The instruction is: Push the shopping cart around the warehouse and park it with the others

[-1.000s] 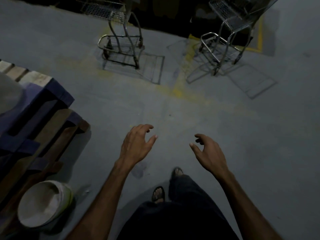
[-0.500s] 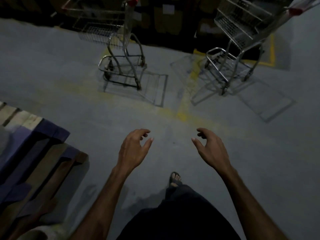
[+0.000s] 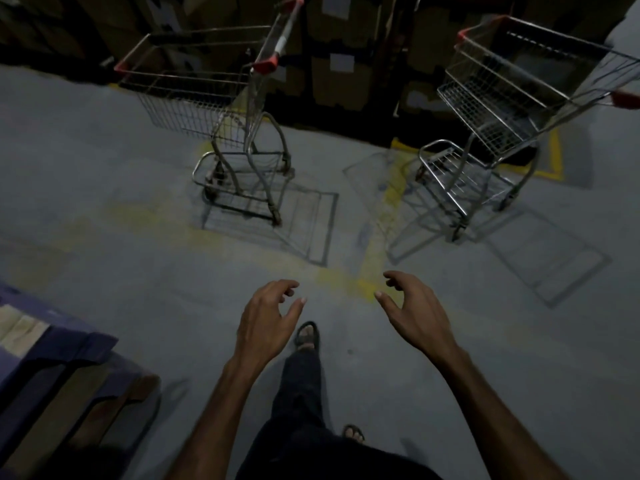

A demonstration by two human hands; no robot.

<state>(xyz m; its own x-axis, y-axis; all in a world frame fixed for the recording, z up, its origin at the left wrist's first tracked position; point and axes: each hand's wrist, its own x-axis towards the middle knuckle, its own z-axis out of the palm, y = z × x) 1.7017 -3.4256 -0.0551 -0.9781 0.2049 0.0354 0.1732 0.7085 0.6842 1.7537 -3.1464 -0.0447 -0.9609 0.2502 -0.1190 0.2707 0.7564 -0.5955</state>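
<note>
Cart (image 3: 221,109) and a 2nd cart (image 3: 512,109) stand ahead on the grey floor (image 3: 104,237), nearer and fuller in view than 0.5 s ago.

Left hand (image 3: 266,323) and right hand (image 3: 415,313) reach forward empty, fingers loosely curled, apart, well short of both carts. The left cart's long axis runs left-right, red-tipped handle at right. Worn yellow lines (image 3: 381,220) lie between them; dark boxes (image 3: 329,57) behind; a blue pallet (image 3: 52,355) at lower left.
</note>
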